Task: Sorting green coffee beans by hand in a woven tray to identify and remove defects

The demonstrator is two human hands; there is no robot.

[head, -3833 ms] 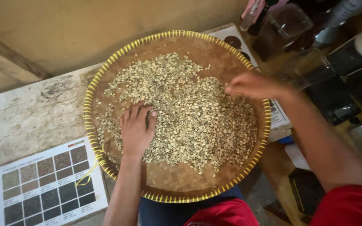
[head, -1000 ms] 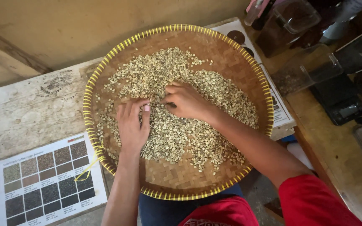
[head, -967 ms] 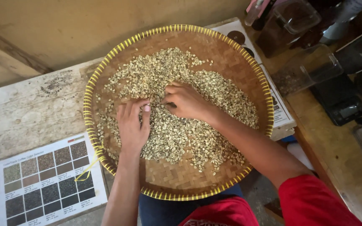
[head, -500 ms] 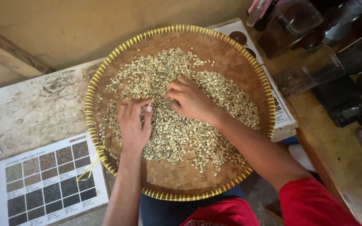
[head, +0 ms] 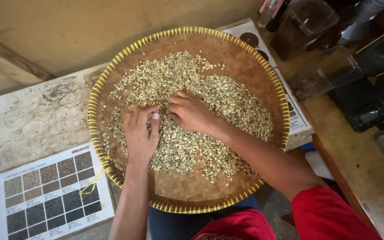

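— Beans (head: 227,102) fill most of our tray (head: 187,195), pale green-grey, small ovals with a seam down the flat side, heaped in a loose layer from about ten o'clock round to five. Where are we with them?

— Mid-sort, we'd judge. Our left hand (head: 141,135) lies flat on the heap at about eight o'clock from the tray's centre, fingers spread and straight, palm down — it grips nothing, only presses the beans. Our right hand (head: 191,112) sits just beside it, near the centre, fingers curled in toward the thumb.

— Has the right got hold of a bean?

— We cannot tell; the fingertips are bent under and hide whatever is between them. It is a near-closed pinch over the heap, touching the beans.

— And what does the next move call for?

— Our guess: a light pick with two fingertips, since the beans are small, smooth and slide over each other, while the flat hand keeps the layer thin enough to see each one.

— The tray itself?

— Round, shallow, woven of flat brown strips in a herringbone pattern, its rim bound with yellow lacing. Bare weave shows at six o'clock and at one. It rests on a rough, pale wooden table (head: 32,120).

— Anything else near?

— A printed sheet of colour swatches (head: 50,195), greys and browns in a grid, lies at seven o'clock, just beside the rim.
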